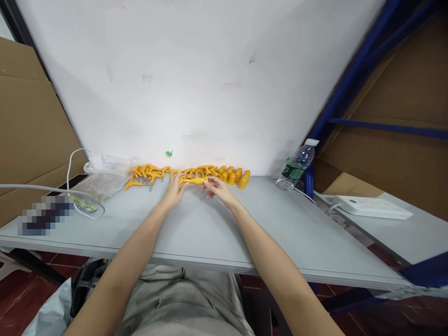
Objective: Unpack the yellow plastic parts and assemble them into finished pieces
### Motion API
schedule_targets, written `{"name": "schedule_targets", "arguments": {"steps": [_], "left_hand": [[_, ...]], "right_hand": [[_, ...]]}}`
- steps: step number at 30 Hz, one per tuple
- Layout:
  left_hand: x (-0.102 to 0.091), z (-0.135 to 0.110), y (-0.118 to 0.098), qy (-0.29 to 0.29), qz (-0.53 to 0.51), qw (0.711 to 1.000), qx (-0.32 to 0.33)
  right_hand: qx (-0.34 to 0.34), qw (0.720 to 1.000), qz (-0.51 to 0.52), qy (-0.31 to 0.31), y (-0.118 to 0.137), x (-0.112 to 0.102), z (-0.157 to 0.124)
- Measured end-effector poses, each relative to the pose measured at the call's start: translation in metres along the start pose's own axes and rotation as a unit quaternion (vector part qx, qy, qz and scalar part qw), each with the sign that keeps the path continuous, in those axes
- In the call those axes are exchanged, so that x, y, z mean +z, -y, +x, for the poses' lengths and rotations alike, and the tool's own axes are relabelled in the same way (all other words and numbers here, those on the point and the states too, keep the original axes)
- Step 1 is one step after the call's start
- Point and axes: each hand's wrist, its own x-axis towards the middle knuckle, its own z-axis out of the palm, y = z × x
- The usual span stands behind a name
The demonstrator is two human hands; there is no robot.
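Observation:
Above the table, a yellow plastic corkscrew [196, 180] lies level between my two hands. My left hand [173, 191] is closed round its left end, while the fingers of my right hand [218, 190] pinch its right end. Just behind my hands, a row of yellow corkscrew handles [150, 172] lies along the wall; at the left some show bare metal spirals. To the right of that row stand several yellow cup-shaped caps [241, 182], close to my right hand. My fingers hide part of the held piece.
A clear plastic bag [105, 179] and a white cable [68, 170] lie on the table's left side. A water bottle [298, 165] leans at the right by the blue frame [308, 184]. Beyond it lies a white power strip [373, 207]. Cardboard [31, 116] stands at the left.

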Motion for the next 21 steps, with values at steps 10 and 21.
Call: {"name": "schedule_targets", "arguments": {"steps": [10, 21], "left_hand": [[0.0025, -0.0029, 0.001, 0.01, -0.01, 1.0, -0.017], [0.0024, -0.0012, 0.0094, 0.009, 0.014, 1.0, -0.011]], "right_hand": [[0.016, 1.0, 0.017, -0.008, 0.001, -0.001, 0.0005], [0.034, 0.998, 0.057, -0.012, -0.0023, 0.0021, 0.0019]]}}
